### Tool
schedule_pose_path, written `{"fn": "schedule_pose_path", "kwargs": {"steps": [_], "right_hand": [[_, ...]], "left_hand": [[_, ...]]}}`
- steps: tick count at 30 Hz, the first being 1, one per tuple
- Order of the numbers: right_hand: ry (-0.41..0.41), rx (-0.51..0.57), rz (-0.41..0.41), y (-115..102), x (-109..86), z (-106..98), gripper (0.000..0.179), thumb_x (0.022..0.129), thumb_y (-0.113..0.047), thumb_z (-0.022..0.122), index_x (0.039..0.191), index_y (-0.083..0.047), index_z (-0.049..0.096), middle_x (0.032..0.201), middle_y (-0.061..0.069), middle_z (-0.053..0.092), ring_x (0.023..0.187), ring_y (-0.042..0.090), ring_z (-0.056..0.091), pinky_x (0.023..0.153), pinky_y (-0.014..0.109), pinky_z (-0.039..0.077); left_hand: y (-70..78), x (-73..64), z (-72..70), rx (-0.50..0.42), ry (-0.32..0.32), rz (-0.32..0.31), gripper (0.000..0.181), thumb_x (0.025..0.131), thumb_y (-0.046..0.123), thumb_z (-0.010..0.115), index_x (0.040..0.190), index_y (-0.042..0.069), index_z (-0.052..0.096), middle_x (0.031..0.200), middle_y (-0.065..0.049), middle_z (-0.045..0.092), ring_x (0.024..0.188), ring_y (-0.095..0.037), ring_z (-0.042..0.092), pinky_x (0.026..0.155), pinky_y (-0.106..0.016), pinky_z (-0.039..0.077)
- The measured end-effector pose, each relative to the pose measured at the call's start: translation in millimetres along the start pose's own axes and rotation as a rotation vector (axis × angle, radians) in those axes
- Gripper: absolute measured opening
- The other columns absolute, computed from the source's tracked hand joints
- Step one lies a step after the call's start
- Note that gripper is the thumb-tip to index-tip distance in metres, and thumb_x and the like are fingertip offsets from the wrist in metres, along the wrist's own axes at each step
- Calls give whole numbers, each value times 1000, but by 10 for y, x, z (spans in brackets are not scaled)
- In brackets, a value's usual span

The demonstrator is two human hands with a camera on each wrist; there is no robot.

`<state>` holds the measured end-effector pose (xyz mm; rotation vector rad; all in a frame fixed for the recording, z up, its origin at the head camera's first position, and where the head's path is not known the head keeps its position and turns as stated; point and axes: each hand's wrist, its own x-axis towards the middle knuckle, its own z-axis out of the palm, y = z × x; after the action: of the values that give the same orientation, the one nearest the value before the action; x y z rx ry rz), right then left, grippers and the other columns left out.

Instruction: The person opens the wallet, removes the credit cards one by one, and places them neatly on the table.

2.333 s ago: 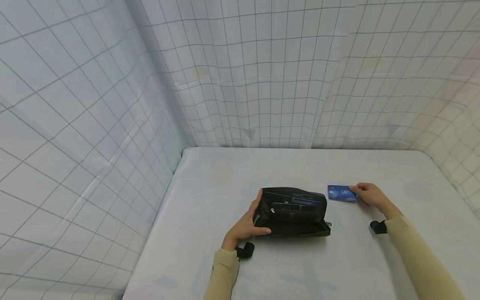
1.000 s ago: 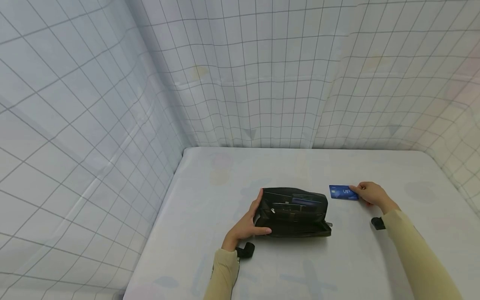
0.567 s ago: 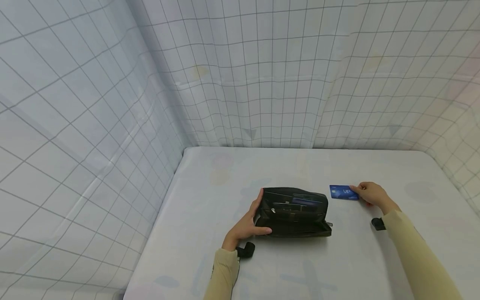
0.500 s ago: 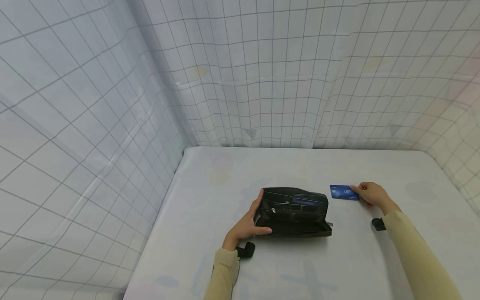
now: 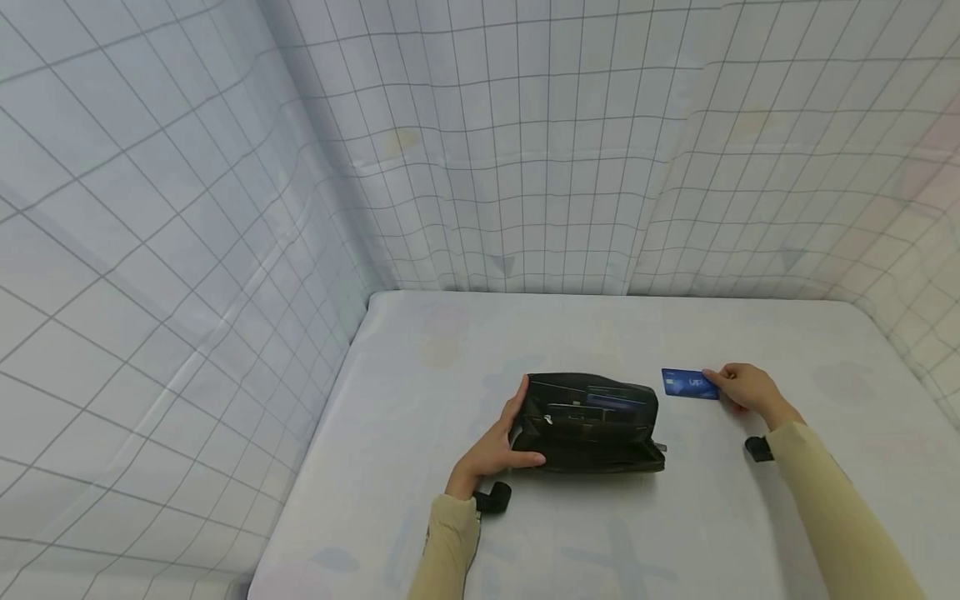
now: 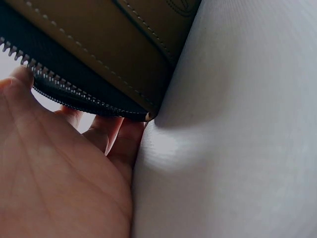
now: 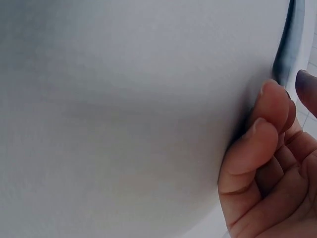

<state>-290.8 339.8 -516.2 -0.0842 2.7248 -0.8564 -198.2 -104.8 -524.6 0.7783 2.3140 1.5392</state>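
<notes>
A black zip wallet [image 5: 581, 457] lies spread on the table, its inside facing me. My left hand [image 5: 487, 454] grips its left end, thumb along the near edge and fingers behind. In the left wrist view, fingertips sit against the zip teeth [image 6: 54, 79] of the wallet, beside its stitched tan-brown panel [image 6: 94, 44]. To the right of the wallet, my right hand [image 5: 750, 390] pinches the right end of a blue card [image 5: 681, 382] with white lettering. The right wrist view shows the curled fingers [image 7: 250, 148] low at the table, next to the card's dark edge [image 7: 286, 49].
Another blue card [image 5: 617, 402] sits in a slot of the wallet, above a small silver zip pull [image 5: 548, 420]. A white cloth covers the table [image 5: 450, 350]. White curtains with a dark grid [image 5: 525, 167] stand behind and on both sides.
Since the oldest frame, my right forearm has shifted slightly away from me and the held card has turned a little. The left hand keeps its grip on the wallet.
</notes>
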Motion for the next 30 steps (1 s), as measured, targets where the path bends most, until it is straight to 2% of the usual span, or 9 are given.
{"fn": "schedule_pose_path", "kwargs": {"steps": [4,14,21,26,30], "right_hand": [[2,-5,-8,11,-1,-2,48,96,-46,42,75,-4,52,50,-3,39,51,16,43,53,29,35],[35,-30,-25,38,5,24,49,96,-48,41,71,-6,48,50,-2,40,52,17,43,53,29,33],[37,-17,11,46,9,47,50,95,-49,41,77,-4,52,53,-2,43,52,16,44,52,29,34],[73,-25,17,23,-11,84,50,94,-50,42,79,-4,53,63,1,46,56,17,44,51,29,35],[117,-82,1,-52,-49,104,49,95,-50,41,76,-5,51,63,2,45,58,17,43,51,29,32]], "left_hand": [[215,-43,-39,-14,-25,-15,113,77,43,73,149,21,-11,155,-4,-10,141,-30,-7,107,-61,11],[222,-50,-33,-29,-7,-2,112,76,40,74,149,21,-9,156,-7,-7,142,-31,-4,107,-61,12],[231,-42,-34,-16,-20,-10,111,78,40,73,149,20,-10,155,-7,-9,141,-32,-5,107,-61,12],[165,-41,-15,-18,4,5,113,75,45,74,150,21,-8,156,-7,-7,141,-33,-4,106,-63,13],[-26,-1,18,10,28,9,115,73,49,74,149,28,-9,156,0,-5,142,-29,-1,106,-62,14]]}}
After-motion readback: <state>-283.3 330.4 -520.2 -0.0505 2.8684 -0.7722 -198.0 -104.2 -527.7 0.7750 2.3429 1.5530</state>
